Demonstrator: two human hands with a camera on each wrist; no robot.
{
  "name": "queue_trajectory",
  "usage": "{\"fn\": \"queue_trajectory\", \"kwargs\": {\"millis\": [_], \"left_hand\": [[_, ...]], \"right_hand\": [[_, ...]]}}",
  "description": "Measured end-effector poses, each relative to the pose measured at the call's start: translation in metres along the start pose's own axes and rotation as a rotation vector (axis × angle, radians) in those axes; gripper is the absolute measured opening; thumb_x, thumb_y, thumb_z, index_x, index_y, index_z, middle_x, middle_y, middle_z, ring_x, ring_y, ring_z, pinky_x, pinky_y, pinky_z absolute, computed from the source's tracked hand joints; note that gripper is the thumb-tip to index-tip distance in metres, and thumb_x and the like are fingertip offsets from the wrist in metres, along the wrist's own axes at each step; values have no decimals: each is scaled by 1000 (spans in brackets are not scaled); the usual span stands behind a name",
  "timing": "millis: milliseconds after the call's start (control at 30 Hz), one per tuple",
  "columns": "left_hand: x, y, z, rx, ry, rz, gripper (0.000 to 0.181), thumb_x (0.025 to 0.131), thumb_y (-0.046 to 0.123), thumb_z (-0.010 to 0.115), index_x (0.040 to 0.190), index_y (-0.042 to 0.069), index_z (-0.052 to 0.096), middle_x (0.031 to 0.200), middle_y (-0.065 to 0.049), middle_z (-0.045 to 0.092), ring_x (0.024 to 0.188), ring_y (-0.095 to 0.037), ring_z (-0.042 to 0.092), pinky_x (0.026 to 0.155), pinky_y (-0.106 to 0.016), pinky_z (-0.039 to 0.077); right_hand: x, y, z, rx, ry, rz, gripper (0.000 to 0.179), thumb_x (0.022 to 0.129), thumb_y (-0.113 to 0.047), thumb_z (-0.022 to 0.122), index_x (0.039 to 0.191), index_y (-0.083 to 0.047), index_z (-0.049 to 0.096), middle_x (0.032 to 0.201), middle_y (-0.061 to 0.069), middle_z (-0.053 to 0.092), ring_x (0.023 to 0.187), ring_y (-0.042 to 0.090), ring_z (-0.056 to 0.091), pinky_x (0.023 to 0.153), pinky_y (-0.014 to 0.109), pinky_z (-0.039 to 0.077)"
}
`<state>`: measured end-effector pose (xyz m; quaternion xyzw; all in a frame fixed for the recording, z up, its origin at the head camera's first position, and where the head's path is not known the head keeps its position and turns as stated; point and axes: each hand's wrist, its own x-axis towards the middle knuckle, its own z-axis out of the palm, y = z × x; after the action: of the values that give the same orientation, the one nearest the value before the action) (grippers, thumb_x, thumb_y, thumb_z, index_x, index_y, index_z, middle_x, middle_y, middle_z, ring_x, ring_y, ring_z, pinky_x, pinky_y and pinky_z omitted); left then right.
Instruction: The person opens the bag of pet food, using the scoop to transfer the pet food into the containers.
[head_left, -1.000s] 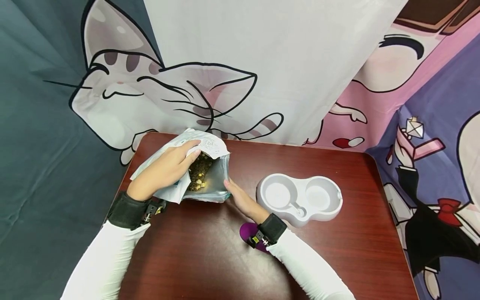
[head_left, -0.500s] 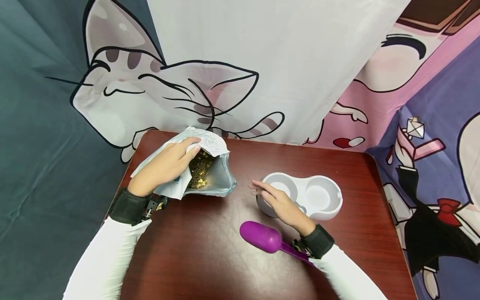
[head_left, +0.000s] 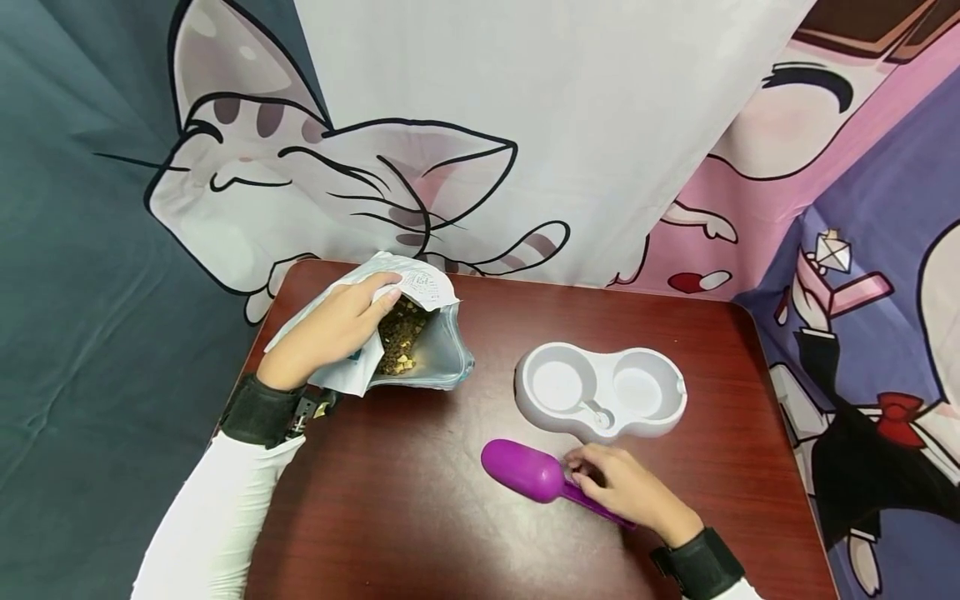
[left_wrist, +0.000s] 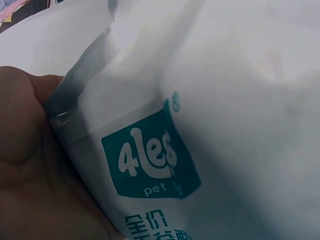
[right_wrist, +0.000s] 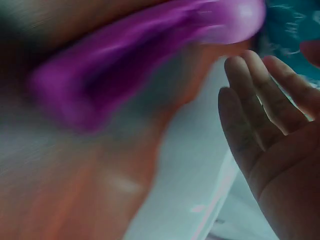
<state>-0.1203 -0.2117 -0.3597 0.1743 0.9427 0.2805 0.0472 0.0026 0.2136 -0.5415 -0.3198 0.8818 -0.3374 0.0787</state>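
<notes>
A white and teal pet food bag [head_left: 448, 342] stands unsealed at the table's back left, with dark bits and yellow pieces in its mouth. My left hand [head_left: 333, 329] grips the bag's near side, thumb at the rim; in the left wrist view the printed front [left_wrist: 150, 155] shows beside that hand. A purple scoop [head_left: 525, 471] lies face down on the table. Just over its handle hovers my right hand [head_left: 622, 483], fingers loosely bent. In the right wrist view those fingers [right_wrist: 265, 100] are apart from the purple handle [right_wrist: 135, 55].
A pale grey double bowl [head_left: 600, 354] with two round hollows sits behind the right hand. All of it stands on a reddish-brown table [head_left: 420, 517]. Printed cloth [head_left: 570, 125] hangs at the table's back and sides.
My right hand has let go of the bag's right side and come back rightward to the scoop's handle. The bag's right edge sags outward. My left hand stays in place.
</notes>
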Motion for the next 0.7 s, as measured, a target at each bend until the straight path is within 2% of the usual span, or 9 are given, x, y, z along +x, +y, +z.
{"fn": "queue_trajectory", "kwargs": {"millis": [133, 267, 700], "left_hand": [[-1, 0, -1, -1, -4, -8, 50, 106, 37, 36, 142, 3, 46, 141, -20, 53, 132, -35, 43, 107, -54, 36], [-1, 1, 0, -5, -6, -12, 49, 106, 36, 37, 142, 4, 46, 141, -19, 53, 132, -34, 44, 107, -53, 36], [-1, 2, 0, -8, -15, -23, 49, 106, 36, 36, 142, 4, 45, 142, -19, 52, 132, -35, 43, 107, -53, 36]], "right_hand": [[-21, 9, 11, -174, -4, 44, 30, 81, -28, 78, 104, -13, 69, 91, -5, 67, 81, 4, 60, 69, 31, 56], [-33, 15, 20, -265, -14, 72, 41, 75, -40, 81, 105, -16, 68, 92, -6, 61, 79, 5, 53, 67, 33, 53], [-37, 20, 34, -271, 20, 79, 43, 68, -35, 85, 103, -19, 65, 95, -10, 52, 80, 7, 47, 68, 35, 49]]}}
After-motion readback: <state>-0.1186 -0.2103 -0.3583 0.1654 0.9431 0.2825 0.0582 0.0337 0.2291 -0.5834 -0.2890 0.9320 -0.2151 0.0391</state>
